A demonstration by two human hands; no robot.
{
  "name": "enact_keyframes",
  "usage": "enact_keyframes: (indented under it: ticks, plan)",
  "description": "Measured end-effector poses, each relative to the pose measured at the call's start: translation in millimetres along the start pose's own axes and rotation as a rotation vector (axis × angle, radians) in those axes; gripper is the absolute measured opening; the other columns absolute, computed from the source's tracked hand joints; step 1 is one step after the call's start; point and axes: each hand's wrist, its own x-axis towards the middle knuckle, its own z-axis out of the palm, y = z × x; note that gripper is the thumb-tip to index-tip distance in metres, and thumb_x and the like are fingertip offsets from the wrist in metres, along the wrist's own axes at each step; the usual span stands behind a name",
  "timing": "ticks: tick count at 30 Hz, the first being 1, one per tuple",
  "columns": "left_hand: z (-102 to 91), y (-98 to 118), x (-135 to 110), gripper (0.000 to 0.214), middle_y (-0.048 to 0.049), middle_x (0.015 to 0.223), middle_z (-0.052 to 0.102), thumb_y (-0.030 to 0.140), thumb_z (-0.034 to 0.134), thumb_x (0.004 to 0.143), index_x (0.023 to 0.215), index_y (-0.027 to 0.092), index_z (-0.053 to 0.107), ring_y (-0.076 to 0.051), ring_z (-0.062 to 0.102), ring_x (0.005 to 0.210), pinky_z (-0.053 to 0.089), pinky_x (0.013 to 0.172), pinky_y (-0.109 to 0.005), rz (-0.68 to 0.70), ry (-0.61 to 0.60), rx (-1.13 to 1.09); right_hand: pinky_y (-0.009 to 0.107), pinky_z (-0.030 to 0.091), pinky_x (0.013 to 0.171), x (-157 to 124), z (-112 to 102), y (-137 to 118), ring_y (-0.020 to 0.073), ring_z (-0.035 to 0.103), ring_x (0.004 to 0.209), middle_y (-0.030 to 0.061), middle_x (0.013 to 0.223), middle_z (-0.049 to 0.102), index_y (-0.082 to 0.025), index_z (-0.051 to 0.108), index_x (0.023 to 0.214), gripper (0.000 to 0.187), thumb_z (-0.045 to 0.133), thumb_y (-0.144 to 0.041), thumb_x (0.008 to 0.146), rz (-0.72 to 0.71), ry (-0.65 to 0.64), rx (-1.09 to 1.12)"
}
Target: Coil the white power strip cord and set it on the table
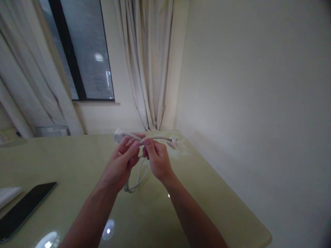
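Both my hands are raised over a glossy pale green table (77, 162) and hold a white cable (138, 177). My left hand (123, 159) pinches the cable near a white block-shaped end (119, 135) that pokes out to the left. My right hand (157, 159) grips the cable close beside it, and a white plug end (172, 142) sticks out to the right. A loop of the cable hangs down below the hands toward the tabletop.
A dark phone (24, 208) lies face up at the table's left edge, beside a white object (7, 194). Cream curtains (148, 65) and a dark window (82, 51) stand behind the table. A plain wall (253, 103) runs along its right side.
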Motion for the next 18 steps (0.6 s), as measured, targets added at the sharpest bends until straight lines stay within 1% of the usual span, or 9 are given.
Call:
enact_keyframes:
  ticks: [3,5,7,8,10,12,15,17,18]
  plan:
    - [2.0,-0.7,1.6,0.025,0.0017,0.074,0.060,0.038,0.088,0.080,0.096,0.022,0.077,-0.004,0.027,0.051,0.024,0.043,-0.015,0.085,0.071,0.016,0.027,0.046,0.064,-0.8,3.9,-1.0,0.0146,0.061,0.067,0.0005,0.073,0.069,-0.022,0.078,0.090,0.041,0.055,-0.052,0.105,-0.051,0.006,-0.086]
    - [4.3,-0.3,1.9,0.026,0.0039,0.065,0.053,0.037,0.088,0.079,0.094,0.020,0.077,-0.004,0.027,0.050,0.023,0.043,-0.016,0.142,0.142,0.031,0.030,0.054,0.078,-2.3,6.5,0.3,0.0183,0.071,0.082,0.0042,0.092,0.078,-0.022,0.079,0.107,0.029,0.060,-0.044,0.104,-0.159,0.038,-0.192]
    - [6.2,1.2,2.0,0.026,0.0049,0.065,0.052,0.037,0.087,0.080,0.095,0.018,0.077,-0.004,0.027,0.050,0.022,0.043,-0.017,0.203,0.228,0.043,0.036,0.056,0.095,-5.0,8.8,3.1,0.0228,0.074,0.101,0.0087,0.110,0.080,-0.021,0.076,0.119,0.027,0.063,-0.037,0.103,-0.296,0.095,-0.339]
    - [6.7,2.1,2.2,0.026,0.0046,0.066,0.055,0.037,0.087,0.080,0.095,0.018,0.077,-0.004,0.028,0.049,0.022,0.043,-0.017,0.237,0.273,0.049,0.038,0.056,0.100,-6.6,9.7,4.6,0.0246,0.074,0.107,0.0104,0.116,0.079,-0.020,0.075,0.124,0.028,0.063,-0.034,0.102,-0.361,0.120,-0.417]
    - [6.3,4.0,2.9,0.025,0.0032,0.073,0.062,0.036,0.086,0.081,0.095,0.018,0.075,-0.004,0.028,0.049,0.021,0.042,-0.018,0.300,0.347,0.063,0.042,0.055,0.106,-9.8,10.5,6.9,0.0261,0.073,0.114,0.0116,0.122,0.078,-0.021,0.070,0.132,0.032,0.061,-0.028,0.102,-0.461,0.150,-0.534]
    - [5.0,5.2,3.4,0.024,0.0005,0.083,0.070,0.035,0.085,0.081,0.095,0.019,0.073,-0.003,0.029,0.049,0.020,0.041,-0.019,0.348,0.388,0.081,0.044,0.054,0.109,-11.8,10.4,7.6,0.0262,0.071,0.118,0.0109,0.127,0.076,-0.025,0.063,0.143,0.041,0.059,-0.024,0.102,-0.521,0.155,-0.585]
    - [5.5,5.2,1.9,0.023,-0.0023,0.092,0.075,0.035,0.083,0.083,0.095,0.020,0.070,-0.003,0.030,0.048,0.021,0.041,-0.019,0.375,0.406,0.119,0.049,0.049,0.118,-11.6,9.8,7.4,0.0286,0.062,0.135,0.0120,0.146,0.065,-0.028,0.046,0.158,0.058,0.058,-0.025,0.102,-0.526,0.139,-0.641]
    - [8.7,4.4,-0.8,0.023,-0.0020,0.089,0.073,0.036,0.082,0.084,0.097,0.020,0.072,-0.003,0.032,0.048,0.022,0.042,-0.019,0.364,0.394,0.148,0.053,0.045,0.122,-9.4,9.6,9.1,0.0310,0.051,0.147,0.0139,0.160,0.052,-0.027,0.037,0.164,0.065,0.058,-0.029,0.103,-0.492,0.111,-0.686]
    - [11.0,3.9,-2.2,0.023,-0.0007,0.082,0.070,0.036,0.082,0.085,0.097,0.020,0.073,-0.004,0.031,0.047,0.022,0.042,-0.019,0.344,0.380,0.152,0.054,0.044,0.123,-7.9,9.5,11.0,0.0313,0.046,0.151,0.0145,0.164,0.046,-0.027,0.032,0.166,0.068,0.057,-0.029,0.103,-0.476,0.095,-0.698]
